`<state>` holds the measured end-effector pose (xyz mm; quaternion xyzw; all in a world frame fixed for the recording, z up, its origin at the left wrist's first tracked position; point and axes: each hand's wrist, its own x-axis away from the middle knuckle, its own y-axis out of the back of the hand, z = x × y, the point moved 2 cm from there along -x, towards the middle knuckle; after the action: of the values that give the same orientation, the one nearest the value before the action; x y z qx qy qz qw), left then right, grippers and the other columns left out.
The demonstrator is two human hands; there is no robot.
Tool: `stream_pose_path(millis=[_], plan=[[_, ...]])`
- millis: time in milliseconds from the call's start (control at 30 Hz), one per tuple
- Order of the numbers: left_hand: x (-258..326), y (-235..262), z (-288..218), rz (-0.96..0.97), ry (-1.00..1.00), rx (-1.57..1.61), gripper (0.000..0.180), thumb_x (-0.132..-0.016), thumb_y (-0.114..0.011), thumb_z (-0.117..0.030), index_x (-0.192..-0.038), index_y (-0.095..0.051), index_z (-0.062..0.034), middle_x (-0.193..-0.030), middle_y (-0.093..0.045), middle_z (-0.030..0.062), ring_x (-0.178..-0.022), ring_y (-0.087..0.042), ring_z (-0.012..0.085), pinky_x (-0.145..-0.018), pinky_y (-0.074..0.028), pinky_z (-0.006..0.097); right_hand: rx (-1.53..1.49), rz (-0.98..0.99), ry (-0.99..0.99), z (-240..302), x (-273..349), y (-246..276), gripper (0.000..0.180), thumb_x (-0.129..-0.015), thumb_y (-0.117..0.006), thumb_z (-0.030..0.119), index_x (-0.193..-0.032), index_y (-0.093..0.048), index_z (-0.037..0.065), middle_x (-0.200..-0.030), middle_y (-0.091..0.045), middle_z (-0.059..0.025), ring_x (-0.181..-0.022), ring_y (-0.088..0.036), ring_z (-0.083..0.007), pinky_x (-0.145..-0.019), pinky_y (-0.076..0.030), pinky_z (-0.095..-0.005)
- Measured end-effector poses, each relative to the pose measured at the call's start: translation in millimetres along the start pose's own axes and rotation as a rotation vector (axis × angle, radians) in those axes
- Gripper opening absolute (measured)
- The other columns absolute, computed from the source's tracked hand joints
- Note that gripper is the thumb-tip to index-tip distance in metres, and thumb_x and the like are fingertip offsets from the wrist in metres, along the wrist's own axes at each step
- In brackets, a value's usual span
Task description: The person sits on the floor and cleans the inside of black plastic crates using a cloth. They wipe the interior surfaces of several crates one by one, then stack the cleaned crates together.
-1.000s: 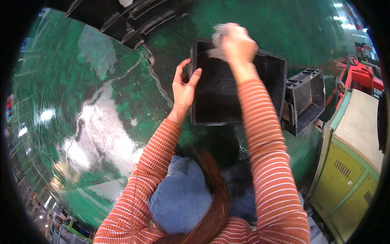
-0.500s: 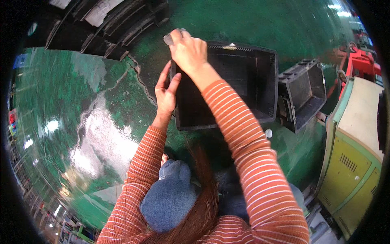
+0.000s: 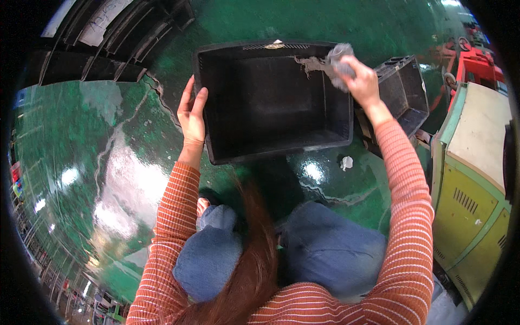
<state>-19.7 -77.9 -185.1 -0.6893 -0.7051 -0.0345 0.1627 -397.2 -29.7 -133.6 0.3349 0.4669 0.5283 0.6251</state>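
A black rectangular plastic crate (image 3: 265, 100) lies before me on the green floor, its open side facing up toward me. On its left wall rests my left hand (image 3: 192, 122), the thumb over the rim and the fingers along the outside, gripping it. A grey cloth rag (image 3: 340, 54) is bunched in my right hand (image 3: 364, 85) at the crate's far right corner. A loose, frayed end of the rag trails to the left over the inside of the far wall.
To the right of the crate stands a smaller black bin (image 3: 403, 92). Black ribbed crates (image 3: 108, 49) lie at the far left. A yellow-green machine cabinet (image 3: 466, 200) and a red machine (image 3: 476, 65) are on the right. A white scrap (image 3: 346, 162) lies on the floor.
My right hand has swung with the rag from the crate's left rim across to its far right corner. My left hand stays at the left wall. The whole view has shifted slightly.
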Motion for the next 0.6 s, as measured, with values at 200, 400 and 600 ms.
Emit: stream_pose_path(millis=[200, 400, 600], plan=[[1, 1, -3, -0.043, 0.032, 0.006, 0.044, -0.084, -0.062, -0.012, -0.126, -0.05, -0.0036, -0.112, -0.058, 0.0043, -0.1, -0.053, 0.0102, -0.092, -0.038, 0.023, -0.242, -0.007, -0.282, 59, 137, 20, 0.029, -0.068, -0.069, 0.004, -0.094, -0.06, 0.009, -0.089, -0.065, -0.0121, -0.081, -0.064, -0.0298, -0.07, -0.051, -0.0336], [-4, -3, 0, -0.004, 0.027, -0.043, 0.045, -0.083, -0.064, -0.014, -0.125, -0.051, -0.0036, -0.112, -0.058, 0.0047, -0.101, -0.051, 0.0101, -0.092, -0.036, 0.022, -0.368, -0.008, -0.003, 185, 109, -42, 0.032, -0.062, -0.067, 0.006, -0.094, -0.061, 0.013, -0.083, -0.065, -0.008, -0.07, -0.065, -0.0254, -0.058, -0.052, -0.0336], [-8, -4, 5, 0.035, 0.019, -0.038, 0.046, -0.083, -0.064, -0.014, -0.126, -0.05, -0.0026, -0.117, -0.056, 0.0058, -0.104, -0.049, 0.0109, -0.095, -0.035, 0.024, -0.18, 0.084, 0.365, 240, 87, -63, 0.008, -0.075, -0.057, 0.017, -0.083, -0.055, 0.018, -0.062, -0.045, 0.0002, -0.052, -0.055, -0.0143, -0.044, -0.044, -0.0288]])
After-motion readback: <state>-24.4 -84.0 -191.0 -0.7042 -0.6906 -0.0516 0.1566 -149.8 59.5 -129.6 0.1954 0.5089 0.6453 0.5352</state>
